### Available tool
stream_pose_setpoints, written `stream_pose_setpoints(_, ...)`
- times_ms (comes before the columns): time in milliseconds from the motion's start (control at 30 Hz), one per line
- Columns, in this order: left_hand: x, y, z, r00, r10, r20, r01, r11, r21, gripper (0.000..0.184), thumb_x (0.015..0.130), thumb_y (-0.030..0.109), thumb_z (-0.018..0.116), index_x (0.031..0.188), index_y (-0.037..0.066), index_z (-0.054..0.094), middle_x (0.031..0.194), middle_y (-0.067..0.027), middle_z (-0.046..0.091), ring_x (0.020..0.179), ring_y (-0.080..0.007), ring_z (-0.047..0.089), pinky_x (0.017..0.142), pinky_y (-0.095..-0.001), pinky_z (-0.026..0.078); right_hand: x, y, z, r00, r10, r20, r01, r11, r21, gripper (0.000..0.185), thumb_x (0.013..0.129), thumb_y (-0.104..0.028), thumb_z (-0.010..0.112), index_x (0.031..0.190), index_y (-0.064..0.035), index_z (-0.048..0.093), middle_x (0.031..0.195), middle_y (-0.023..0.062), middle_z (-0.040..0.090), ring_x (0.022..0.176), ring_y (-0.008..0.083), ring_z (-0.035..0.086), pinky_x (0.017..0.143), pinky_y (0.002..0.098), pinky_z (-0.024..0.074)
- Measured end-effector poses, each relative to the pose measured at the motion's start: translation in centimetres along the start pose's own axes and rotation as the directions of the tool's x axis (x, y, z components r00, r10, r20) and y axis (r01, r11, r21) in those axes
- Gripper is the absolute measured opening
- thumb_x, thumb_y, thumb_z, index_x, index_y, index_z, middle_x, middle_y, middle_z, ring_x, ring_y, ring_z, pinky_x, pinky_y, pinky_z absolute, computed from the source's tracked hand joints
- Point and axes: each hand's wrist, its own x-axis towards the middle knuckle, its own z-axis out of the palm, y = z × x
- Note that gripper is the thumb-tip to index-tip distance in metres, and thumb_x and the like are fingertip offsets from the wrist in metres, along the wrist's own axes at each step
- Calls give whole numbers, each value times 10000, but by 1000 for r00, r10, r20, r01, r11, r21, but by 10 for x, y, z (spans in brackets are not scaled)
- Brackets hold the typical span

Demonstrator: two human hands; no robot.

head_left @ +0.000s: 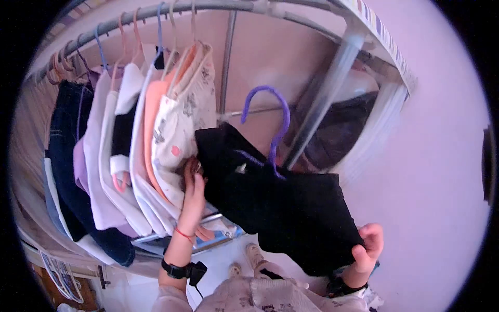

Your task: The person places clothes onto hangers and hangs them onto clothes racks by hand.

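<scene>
A black garment (pixel 291 213) spreads out in front of me, and a purple hanger (pixel 285 122) sticks up out of its top edge with the hook bare. My left hand (pixel 195 192) grips the garment's left edge, with part of its fingers hidden against the cloth. The lower right corner is pinched between the thumb and fingers of my right hand (pixel 368 244). Just behind my left hand hangs a white patterned garment (pixel 174 143). Folds hide the exact cut of the black piece.
Several clothes hang from a grey metal rail (pixel 130 20), among them a dark denim piece (pixel 70 119) at the far left. A slanted rack post (pixel 325 96) rises right of the hook, with a dark bag-like item (pixel 338 122) behind it. White hangers (pixel 65 281) hang at lower left.
</scene>
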Motion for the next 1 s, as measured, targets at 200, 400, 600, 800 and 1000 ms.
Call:
stream_pose_setpoints(200,-23,38,35,998,57,8,-48,910,-413,583,858,466,511,1253,51,399,1233,-49,468,1151,-162,438,969,-317,345,-4,13,-54,950,-186,249,307,431,-849,489,646,182,428,1090,-10,501,952,161,546,853,288,534,791,354,424)
stream_pose_setpoints(400,-83,43,51,999,30,24,-18,923,-385,249,885,207,539,1078,62,478,1095,-79,542,1029,-183,521,893,-314,427,-15,35,-81,943,-292,159,280,440,-853,540,581,114,480,1088,-59,550,863,154,542,765,333,504,667,389,411)
stream_pose_setpoints(600,-166,27,29,995,-100,30,104,966,-235,209,811,74,614,1002,50,533,1114,-94,532,1047,-210,506,910,-324,402,-44,39,-81,976,196,93,-85,739,-668,475,618,28,495,1089,-17,539,1034,203,578,975,359,558,830,388,442)
stream_pose_setpoints(800,-244,84,6,943,-274,190,54,688,723,362,608,100,751,913,-18,595,1049,-124,539,974,-267,508,884,-350,381,-101,98,-62,934,272,230,-171,909,-379,214,553,11,428,733,8,544,612,130,523,524,252,515,513,287,411)
stream_pose_setpoints(1000,-300,125,-37,838,-529,131,305,655,691,372,632,135,734,918,-34,566,883,-144,576,836,-286,553,741,-325,428,-111,104,22,843,240,481,-61,932,-357,223,529,-2,441,723,-2,550,648,149,554,581,304,561,557,322,455)
